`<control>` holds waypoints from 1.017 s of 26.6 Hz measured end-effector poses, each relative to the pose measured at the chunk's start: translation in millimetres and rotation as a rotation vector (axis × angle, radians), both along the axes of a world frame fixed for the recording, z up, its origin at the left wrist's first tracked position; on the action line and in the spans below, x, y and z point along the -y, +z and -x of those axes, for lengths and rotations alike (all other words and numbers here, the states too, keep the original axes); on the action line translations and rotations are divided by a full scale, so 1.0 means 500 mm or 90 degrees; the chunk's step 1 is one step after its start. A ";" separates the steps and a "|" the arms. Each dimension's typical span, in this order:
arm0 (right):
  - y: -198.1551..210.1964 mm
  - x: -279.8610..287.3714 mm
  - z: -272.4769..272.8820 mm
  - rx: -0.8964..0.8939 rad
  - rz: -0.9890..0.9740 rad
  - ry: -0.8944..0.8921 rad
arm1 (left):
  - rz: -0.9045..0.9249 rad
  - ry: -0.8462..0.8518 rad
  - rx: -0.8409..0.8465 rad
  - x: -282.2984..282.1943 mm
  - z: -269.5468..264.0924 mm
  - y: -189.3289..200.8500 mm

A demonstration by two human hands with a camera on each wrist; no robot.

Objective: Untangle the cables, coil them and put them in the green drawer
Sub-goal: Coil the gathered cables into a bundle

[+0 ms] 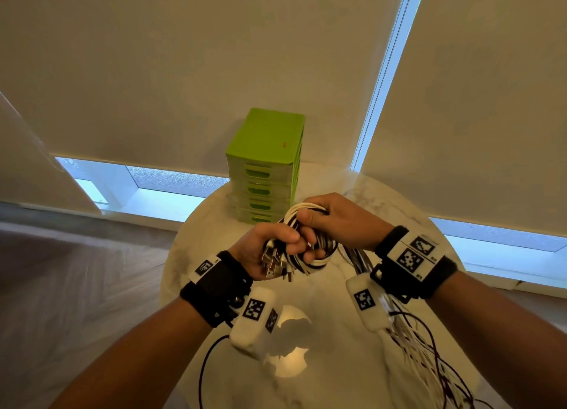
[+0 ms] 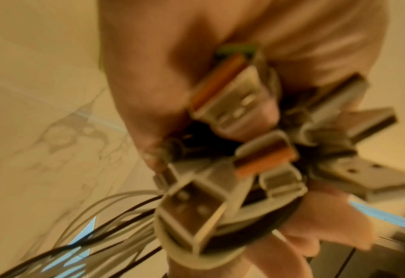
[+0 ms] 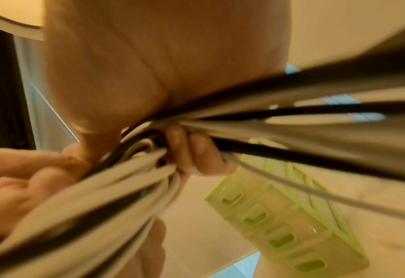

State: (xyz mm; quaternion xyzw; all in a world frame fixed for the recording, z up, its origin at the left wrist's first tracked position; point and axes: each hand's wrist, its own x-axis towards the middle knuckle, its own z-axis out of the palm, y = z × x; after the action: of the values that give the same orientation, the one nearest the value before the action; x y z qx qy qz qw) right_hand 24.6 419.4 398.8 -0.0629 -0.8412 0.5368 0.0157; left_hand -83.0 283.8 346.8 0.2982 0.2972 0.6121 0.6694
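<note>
Above the round marble table (image 1: 337, 362), both hands hold a bundle of black and white cables (image 1: 310, 249) wound into a coil. My left hand (image 1: 273, 249) grips the coil's lower part, with several USB plugs (image 2: 232, 105) sticking out of its fist. My right hand (image 1: 331, 218) curls round the coil's top, and the cables (image 3: 291, 120) run through its fingers. Loose cable ends (image 1: 423, 347) trail down past my right wrist onto the table. The green drawer unit (image 1: 264, 169) stands at the table's far edge behind the hands, all drawers closed.
The drawer unit (image 3: 289, 225) has several stacked drawers with slot handles. One thin black cable (image 1: 205, 365) hangs over the table's near left edge. Roller blinds and a window sill stand close behind the table. Floor lies to the left.
</note>
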 end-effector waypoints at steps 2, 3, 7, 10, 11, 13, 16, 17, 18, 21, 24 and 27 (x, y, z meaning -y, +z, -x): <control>-0.002 0.025 -0.008 -0.011 0.091 -0.048 | -0.031 0.003 0.017 -0.001 -0.012 -0.002; -0.002 0.036 -0.009 -0.013 0.109 -0.073 | -0.040 0.000 0.020 -0.001 -0.016 0.000; 0.014 0.043 -0.011 0.002 0.082 -0.144 | 0.004 -0.002 -0.038 -0.006 -0.015 0.016; 0.015 0.043 -0.009 0.005 0.033 -0.174 | 0.041 -0.006 -0.064 -0.007 -0.010 0.027; 0.014 0.038 -0.006 -0.003 0.000 -0.180 | 0.054 -0.012 -0.077 -0.010 -0.007 0.031; 0.011 0.026 0.000 -0.011 -0.058 -0.181 | 0.076 -0.029 -0.098 -0.015 -0.002 0.043; 0.014 0.007 0.015 0.001 -0.113 -0.162 | 0.091 -0.034 -0.161 -0.028 0.012 0.049; 0.014 0.002 0.020 0.007 -0.129 -0.162 | 0.104 -0.019 -0.179 -0.032 0.015 0.049; 0.013 -0.004 0.024 0.011 -0.146 -0.167 | 0.115 -0.006 -0.193 -0.038 0.015 0.049; 0.006 -0.015 0.032 -0.014 -0.218 -0.187 | 0.128 -0.006 -0.233 -0.049 0.017 0.052; 0.003 -0.012 0.024 -0.028 -0.276 -0.161 | 0.111 -0.072 -0.152 -0.043 0.026 0.037; 0.002 -0.013 0.016 -0.028 -0.281 -0.115 | 0.070 -0.142 -0.046 -0.042 0.034 0.023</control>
State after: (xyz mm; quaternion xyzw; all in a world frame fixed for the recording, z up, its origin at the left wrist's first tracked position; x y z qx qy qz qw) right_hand 16.5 426.0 400.0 -0.1213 -0.9284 0.3379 0.0957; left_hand -100.0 304.6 358.1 0.3141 0.3189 0.5055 0.7376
